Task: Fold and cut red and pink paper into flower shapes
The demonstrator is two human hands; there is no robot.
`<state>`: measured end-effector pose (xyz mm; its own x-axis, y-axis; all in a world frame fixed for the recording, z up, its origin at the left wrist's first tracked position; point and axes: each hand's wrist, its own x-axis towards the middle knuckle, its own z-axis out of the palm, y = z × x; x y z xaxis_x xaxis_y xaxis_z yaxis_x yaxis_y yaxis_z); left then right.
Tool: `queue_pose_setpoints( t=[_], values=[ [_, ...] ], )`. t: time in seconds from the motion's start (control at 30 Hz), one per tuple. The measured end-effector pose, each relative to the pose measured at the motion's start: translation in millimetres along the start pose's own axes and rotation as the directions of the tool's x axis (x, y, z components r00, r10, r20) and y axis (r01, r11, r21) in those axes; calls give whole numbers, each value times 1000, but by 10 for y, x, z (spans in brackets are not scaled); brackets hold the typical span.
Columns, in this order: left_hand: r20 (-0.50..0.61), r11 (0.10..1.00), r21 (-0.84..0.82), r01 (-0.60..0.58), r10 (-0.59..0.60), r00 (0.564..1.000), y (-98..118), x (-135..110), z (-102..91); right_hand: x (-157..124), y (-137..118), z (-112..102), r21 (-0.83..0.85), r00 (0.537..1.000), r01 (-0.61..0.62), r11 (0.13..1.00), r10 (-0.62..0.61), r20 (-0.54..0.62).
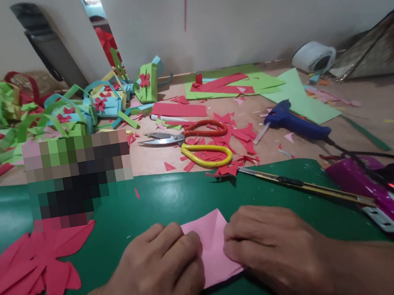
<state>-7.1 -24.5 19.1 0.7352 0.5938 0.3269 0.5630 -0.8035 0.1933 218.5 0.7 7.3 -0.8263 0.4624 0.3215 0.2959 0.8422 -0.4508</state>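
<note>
A pink sheet of paper [213,249] with a crease in it lies over the green mat [123,199], between my two hands. My left hand [163,265] is closed on its left edge, fingers curled. On the right edge my right hand [272,245] grips the same paper, its fingers bent and pressed together. Both thumbs are mostly hidden. Red paper flower cut-outs [52,262] lie in a pile left of my left hand. Ahead of my right hand rests a craft knife [296,182], its blade toward some red scraps.
Scissors [208,155] with red and yellow handles lie beyond the mat. A blue glue gun [295,122] and a purple power strip [388,197] with cords are on the right. Small paper baskets [103,102] crowd the back left. A pixelated patch covers part of the left side.
</note>
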Motion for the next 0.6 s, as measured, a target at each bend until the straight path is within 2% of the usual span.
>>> queue_pose_setpoints(
  t=[0.13,0.27,0.33,0.47,0.6],
  values=[
    [16,986,-100,135,-134,991,19,-25,43,20,18,12,106,993,-100,989,106,-58],
    [17,945,-208,251,-254,967,28,0,19,92,36,-28,180,975,-218,959,223,-5],
    [12,923,-257,288,-295,955,24,21,2,126,27,-41,169,960,-276,946,279,10],
    [28,889,-318,330,-339,940,-2,59,-7,161,-16,-19,109,933,-352,930,358,-33],
    [-18,887,-277,370,-389,921,-31,72,39,178,-35,34,65,905,-416,907,420,-69]
  ],
)
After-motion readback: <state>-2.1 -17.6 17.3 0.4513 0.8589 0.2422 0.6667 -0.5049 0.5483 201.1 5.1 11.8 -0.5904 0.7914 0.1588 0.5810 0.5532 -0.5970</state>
